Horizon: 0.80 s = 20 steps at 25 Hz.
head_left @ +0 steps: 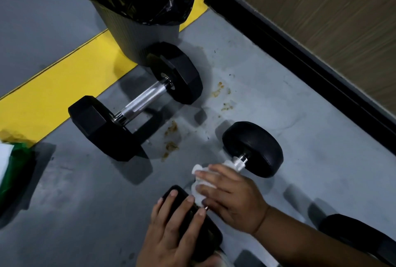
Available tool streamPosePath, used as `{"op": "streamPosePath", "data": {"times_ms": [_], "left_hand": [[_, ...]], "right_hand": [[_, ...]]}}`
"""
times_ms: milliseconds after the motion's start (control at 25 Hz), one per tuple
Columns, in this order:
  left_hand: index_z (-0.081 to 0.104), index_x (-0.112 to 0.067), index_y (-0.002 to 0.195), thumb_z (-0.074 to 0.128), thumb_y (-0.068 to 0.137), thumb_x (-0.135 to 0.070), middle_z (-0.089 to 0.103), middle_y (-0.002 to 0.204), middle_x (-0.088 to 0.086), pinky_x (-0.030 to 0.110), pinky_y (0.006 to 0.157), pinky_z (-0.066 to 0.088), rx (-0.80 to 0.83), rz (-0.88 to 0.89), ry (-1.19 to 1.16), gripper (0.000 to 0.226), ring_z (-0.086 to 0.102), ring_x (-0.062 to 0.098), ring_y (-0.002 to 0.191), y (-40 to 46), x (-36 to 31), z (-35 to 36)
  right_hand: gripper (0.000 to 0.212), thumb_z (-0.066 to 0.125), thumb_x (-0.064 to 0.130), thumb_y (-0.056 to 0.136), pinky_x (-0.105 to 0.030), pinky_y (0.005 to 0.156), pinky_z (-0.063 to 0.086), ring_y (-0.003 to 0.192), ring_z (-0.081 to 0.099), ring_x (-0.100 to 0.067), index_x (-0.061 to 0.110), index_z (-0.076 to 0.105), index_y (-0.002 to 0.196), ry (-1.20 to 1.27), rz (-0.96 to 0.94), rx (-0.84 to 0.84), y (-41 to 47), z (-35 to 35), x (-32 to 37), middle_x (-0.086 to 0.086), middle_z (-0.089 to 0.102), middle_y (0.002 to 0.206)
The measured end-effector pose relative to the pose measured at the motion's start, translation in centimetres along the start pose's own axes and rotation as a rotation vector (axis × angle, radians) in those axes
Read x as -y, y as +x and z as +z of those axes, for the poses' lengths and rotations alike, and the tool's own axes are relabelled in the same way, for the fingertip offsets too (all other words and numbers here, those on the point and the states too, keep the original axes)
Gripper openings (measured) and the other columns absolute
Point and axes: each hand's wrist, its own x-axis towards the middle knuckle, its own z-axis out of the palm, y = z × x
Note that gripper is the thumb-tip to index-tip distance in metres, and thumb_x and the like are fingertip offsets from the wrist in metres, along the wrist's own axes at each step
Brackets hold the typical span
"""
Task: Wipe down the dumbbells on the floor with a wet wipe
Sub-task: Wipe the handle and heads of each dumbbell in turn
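Note:
A small black dumbbell with round heads (254, 148) lies on the grey floor at lower centre. My right hand (233, 198) wraps a white wet wipe (200, 185) around its metal handle, hiding most of the bar. My left hand (173, 226) rests on top of the near head (205, 234), fingers spread over it. A larger hex dumbbell (137, 103) with a knurled steel handle lies apart, up and left.
A dark bin with a black liner (137, 9) stands right behind the hex dumbbell on a yellow floor stripe (64, 86). Brown stains (171, 138) spot the floor between the dumbbells. A green and white pack (12, 163) lies at left. Another black weight (360, 236) is at lower right; a wall (321, 20) runs along the right.

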Motion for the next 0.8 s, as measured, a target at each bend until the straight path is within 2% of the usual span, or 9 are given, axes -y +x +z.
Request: {"op": "streamPosePath", "data": {"times_ms": [160,280,400,640,720,800], "left_hand": [[0.053,-0.022,0.138,0.052,0.088,-0.071,0.047,0.146,0.009,0.058,0.110,0.038,-0.003,0.018,0.005,0.070,0.043,0.039,0.140,0.1,0.3,-0.1],[0.055,-0.021,0.136,0.049,0.090,-0.072,0.048,0.145,0.009,0.058,0.108,0.040,-0.003,0.018,0.003,0.069,0.044,0.040,0.138,0.3,0.3,-0.3],[0.055,-0.021,0.136,0.050,0.088,-0.073,0.049,0.144,0.010,0.057,0.107,0.041,-0.009,0.031,0.014,0.070,0.045,0.039,0.138,0.4,0.4,-0.4],[0.051,-0.020,0.140,0.056,0.085,-0.072,0.048,0.145,0.011,0.061,0.104,0.043,0.010,0.041,0.013,0.075,0.045,0.041,0.137,0.4,0.8,-0.6],[0.051,-0.020,0.139,0.059,0.084,-0.070,0.048,0.145,0.012,0.061,0.103,0.044,0.010,0.033,0.006,0.075,0.045,0.041,0.137,0.4,0.8,-0.5],[0.052,-0.018,0.137,0.063,0.081,-0.068,0.047,0.145,0.013,0.060,0.105,0.042,0.015,0.029,0.005,0.075,0.043,0.041,0.138,0.3,0.8,-0.6]], "right_hand": [[0.025,0.056,0.026,0.103,-0.044,0.110,0.044,0.138,0.048,-0.028,0.015,0.078,0.109,-0.032,0.271,-0.146,0.3,-0.1,0.1,0.004,0.060,0.142],[0.024,0.058,0.028,0.103,-0.041,0.109,0.045,0.139,0.047,-0.029,0.017,0.077,0.111,0.047,0.189,-0.070,-0.3,1.2,2.4,0.007,0.060,0.143],[0.022,0.064,0.026,0.100,-0.041,0.104,0.049,0.139,0.049,-0.027,0.016,0.076,0.116,0.071,0.052,0.015,-0.3,0.1,1.1,0.006,0.058,0.145],[0.028,0.053,0.025,0.103,-0.042,0.115,0.039,0.145,0.041,-0.026,0.013,0.077,0.110,0.059,0.309,-0.147,0.3,-0.5,0.6,0.006,0.058,0.145],[0.034,0.047,0.030,0.106,-0.040,0.114,0.041,0.146,0.041,-0.023,0.015,0.077,0.111,0.119,0.289,-0.093,0.1,-0.2,2.0,0.009,0.058,0.145],[0.034,0.046,0.030,0.107,-0.038,0.111,0.045,0.144,0.043,-0.019,0.016,0.074,0.119,0.129,0.170,0.018,-0.3,-0.4,2.7,0.010,0.057,0.146]]}}
